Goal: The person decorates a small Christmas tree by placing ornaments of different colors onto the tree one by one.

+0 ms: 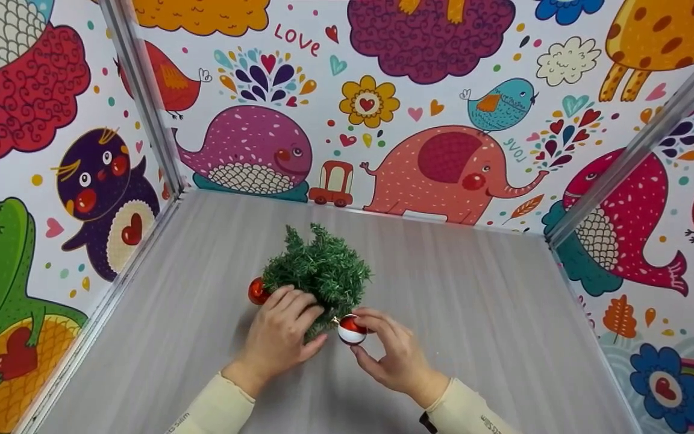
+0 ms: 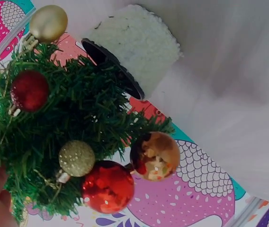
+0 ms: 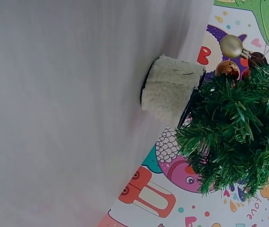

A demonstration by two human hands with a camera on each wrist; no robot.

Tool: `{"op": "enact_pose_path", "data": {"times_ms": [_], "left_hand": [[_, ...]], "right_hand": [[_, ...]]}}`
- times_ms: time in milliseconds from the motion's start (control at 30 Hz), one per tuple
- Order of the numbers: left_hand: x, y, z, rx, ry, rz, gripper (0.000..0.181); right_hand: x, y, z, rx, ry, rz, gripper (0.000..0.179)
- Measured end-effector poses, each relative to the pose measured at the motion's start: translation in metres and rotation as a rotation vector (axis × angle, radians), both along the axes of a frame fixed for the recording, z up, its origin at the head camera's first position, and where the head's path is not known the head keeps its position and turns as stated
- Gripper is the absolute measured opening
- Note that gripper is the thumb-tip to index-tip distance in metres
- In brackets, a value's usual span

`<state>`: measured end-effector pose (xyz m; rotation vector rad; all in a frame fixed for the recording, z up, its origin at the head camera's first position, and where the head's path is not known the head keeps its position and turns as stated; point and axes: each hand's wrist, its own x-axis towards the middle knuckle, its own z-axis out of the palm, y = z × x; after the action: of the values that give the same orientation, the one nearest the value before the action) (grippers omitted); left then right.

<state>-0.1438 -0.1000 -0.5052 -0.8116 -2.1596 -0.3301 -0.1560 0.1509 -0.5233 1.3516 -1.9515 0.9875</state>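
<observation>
A small artificial Christmas tree [image 1: 330,265] stands on the grey table between the two hands. My left hand [image 1: 284,331] holds its near branches, fingers curled over the greenery and thumb on the right. My right hand [image 1: 392,352] pinches a red-and-white Christmas bauble [image 1: 352,330] by its sides, right at the tree's near edge. Hanging on the tree's left side are a red bauble [image 2: 108,187], a shiny gold bauble [image 2: 155,156], a glittery gold bauble [image 2: 76,158], a dark red one [image 2: 29,91] and a pale gold one [image 2: 48,23]. White fuzzy material wraps the base [image 3: 172,90].
Wall panels [image 1: 347,120] printed with cartoon animals enclose the table [image 1: 473,301] at the back and both sides. Metal corner posts [image 1: 148,102] join the panels. Bare grey tabletop extends left and right of the tree.
</observation>
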Motion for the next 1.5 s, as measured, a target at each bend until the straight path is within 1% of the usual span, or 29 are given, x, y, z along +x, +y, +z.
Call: {"op": "enact_pose_path", "data": {"times_ms": [100,200,333,433,500,600,733,867,1033,1267,1400,1500], "left_hand": [[0.0,0.003,-0.001,0.014,0.0,-0.009,0.036],[0.0,0.006,-0.001,0.041,-0.005,-0.021,0.026],[0.0,0.008,0.0,0.081,-0.004,-0.047,0.011],[-0.001,0.008,0.0,0.105,0.007,-0.065,0.006],[-0.001,0.007,0.001,0.118,0.014,-0.068,0.004],[-0.001,0.006,0.002,0.138,0.015,-0.058,0.003],[0.0,0.006,0.006,0.167,0.003,-0.043,0.003],[-0.001,0.008,0.01,0.191,0.003,-0.048,0.004],[-0.001,0.008,0.013,0.192,0.012,-0.049,0.004],[0.0,0.011,0.014,0.177,-0.013,-0.055,0.003],[-0.001,0.014,0.013,0.169,-0.032,-0.058,0.004],[-0.001,0.014,0.012,0.164,-0.047,-0.053,0.005]], "right_hand": [[0.001,-0.002,-0.001,-0.015,-0.039,0.038,0.044],[0.001,-0.003,-0.002,-0.024,-0.073,0.069,0.047],[0.002,-0.003,-0.002,-0.024,-0.098,0.083,0.05],[0.002,-0.002,-0.002,-0.02,-0.102,0.078,0.048],[0.002,-0.002,-0.003,-0.019,-0.101,0.071,0.047],[0.003,-0.002,-0.005,-0.019,-0.094,0.046,0.047],[0.005,-0.002,-0.01,-0.006,-0.096,-0.009,0.049],[0.007,-0.003,-0.015,0.029,-0.114,-0.061,0.052],[0.007,-0.004,-0.017,0.062,-0.147,-0.098,0.055],[0.008,-0.003,-0.017,0.089,-0.197,-0.114,0.057],[0.006,-0.003,-0.015,0.077,-0.198,-0.117,0.05],[0.002,-0.006,-0.011,0.055,-0.161,-0.13,0.041]]}}
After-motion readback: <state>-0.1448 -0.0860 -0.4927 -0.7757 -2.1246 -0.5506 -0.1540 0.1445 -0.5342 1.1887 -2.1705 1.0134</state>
